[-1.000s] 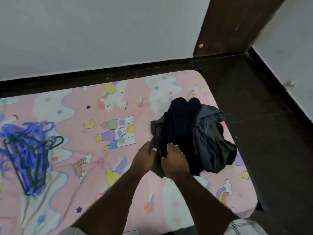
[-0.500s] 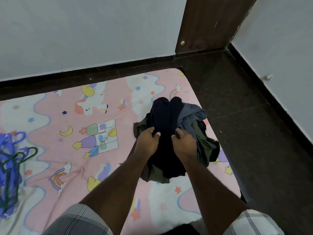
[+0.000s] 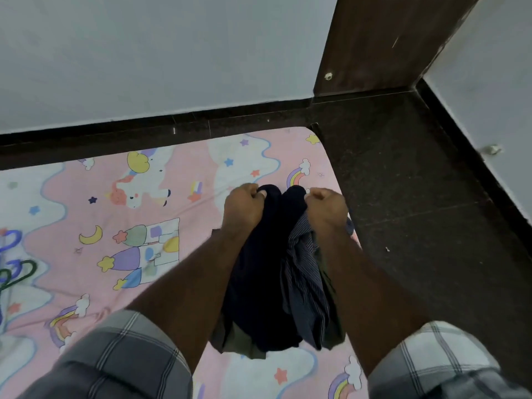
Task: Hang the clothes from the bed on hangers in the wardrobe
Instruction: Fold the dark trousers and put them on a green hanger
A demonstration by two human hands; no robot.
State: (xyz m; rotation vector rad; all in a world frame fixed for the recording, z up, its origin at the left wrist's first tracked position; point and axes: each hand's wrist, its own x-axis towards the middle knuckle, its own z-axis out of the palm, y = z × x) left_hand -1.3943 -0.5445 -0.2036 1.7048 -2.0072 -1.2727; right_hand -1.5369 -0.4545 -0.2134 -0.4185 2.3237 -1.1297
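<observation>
A dark navy garment (image 3: 259, 283) hangs between my arms above the pink cartoon-print bed (image 3: 115, 214). My left hand (image 3: 243, 207) grips its top left edge and my right hand (image 3: 326, 210) grips its top right edge. Beside and under it lie a grey striped garment (image 3: 305, 269) and an olive garment (image 3: 239, 339), bunched together. At the left edge of the bed, blue and green plastic hangers (image 3: 11, 266) show only partly. The wardrobe is out of view.
A dark brown wooden panel (image 3: 380, 44) stands in the corner behind the bed. Dark stone floor (image 3: 417, 214) runs along the bed's right side, bounded by white walls with a black skirting. My checked shorts (image 3: 121, 361) fill the bottom of the view.
Both hands went from the near edge of the clothes pile to gripping the navy garment and raised it off the bed. The view shifted left to right, pushing the hangers to the frame edge.
</observation>
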